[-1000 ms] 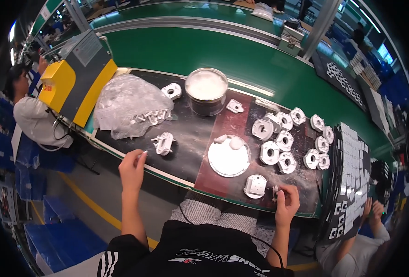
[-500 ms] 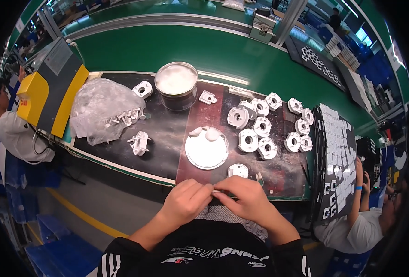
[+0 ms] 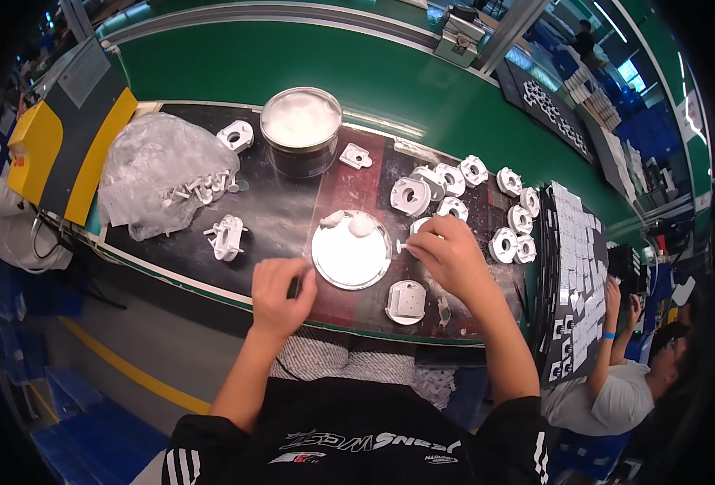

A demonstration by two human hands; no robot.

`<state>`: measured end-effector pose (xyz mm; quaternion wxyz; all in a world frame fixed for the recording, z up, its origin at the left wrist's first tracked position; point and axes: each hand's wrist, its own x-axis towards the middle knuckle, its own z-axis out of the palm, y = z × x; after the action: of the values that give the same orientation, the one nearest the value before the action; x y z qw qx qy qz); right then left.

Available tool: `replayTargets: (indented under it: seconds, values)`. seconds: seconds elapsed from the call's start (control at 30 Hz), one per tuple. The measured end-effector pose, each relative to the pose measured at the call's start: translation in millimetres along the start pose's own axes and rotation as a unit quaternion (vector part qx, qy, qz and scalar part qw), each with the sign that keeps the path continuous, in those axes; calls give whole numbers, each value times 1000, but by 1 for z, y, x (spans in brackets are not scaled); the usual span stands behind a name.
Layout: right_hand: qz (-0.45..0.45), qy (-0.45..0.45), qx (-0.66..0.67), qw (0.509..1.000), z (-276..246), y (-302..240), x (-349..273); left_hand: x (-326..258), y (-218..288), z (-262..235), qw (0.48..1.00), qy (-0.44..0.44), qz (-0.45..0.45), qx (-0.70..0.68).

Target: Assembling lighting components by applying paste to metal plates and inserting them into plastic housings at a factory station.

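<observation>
My right hand [image 3: 453, 255] pinches a small white plastic pin [image 3: 402, 247] by one end, just right of a round tin lid [image 3: 317, 271] coated white, with white lumps at its far edge. Left of this lid, my left hand [image 3: 283, 297] hovers near the table's front edge, fingers loosely curled and a gap showing at the thumb; I see nothing in it. A white plastic housing [image 3: 406, 302] lies in front of the right hand. Several ring-shaped white housings [image 3: 410, 196] are grouped beyond that hand, which partly hides some of them.
A tin [image 3: 299, 162] of white paste stands behind the lid. To the left are a clear bag [image 3: 151, 174] with white pins, a single housing [image 3: 227, 238] and a yellow-grey machine [image 3: 71, 137]. Stacked sheets of parts [image 3: 572, 275] stand at right, beside a co-worker's arms [image 3: 608, 339].
My hands were together at the table's front edge and have parted. The right moved forward and right with the pin; the left moved left. The view has shifted slightly.
</observation>
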<state>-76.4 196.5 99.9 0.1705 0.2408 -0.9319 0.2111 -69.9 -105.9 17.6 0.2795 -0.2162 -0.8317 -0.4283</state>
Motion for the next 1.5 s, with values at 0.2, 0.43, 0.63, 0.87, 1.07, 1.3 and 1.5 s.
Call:
replayTargets:
  seconds: [0.2,0.43,0.63,0.87,1.07,1.3,1.5]
  values:
    - [-23,-100,-74,992,8,7,13,-6,-6,-3,988,9,-144,-49]
    - [-6,-89,-137,987,13,12,13,-7,-8,-1,992,16,-114,-46]
    - [-19,-120,-170,978,11,6,20,-8,-8,-1,993,12,-112,-48]
    - [26,-134,-112,984,9,12,19,-9,-9,0,992,14,-114,-47]
    - [59,-95,-90,990,16,8,17,-8,-8,-2,994,8,-103,-43]
    - [71,-107,-101,987,19,7,15,-8,-7,0,995,7,-96,-38]
    - [76,-122,-97,985,19,7,15,-8,-7,0,995,9,-92,-36]
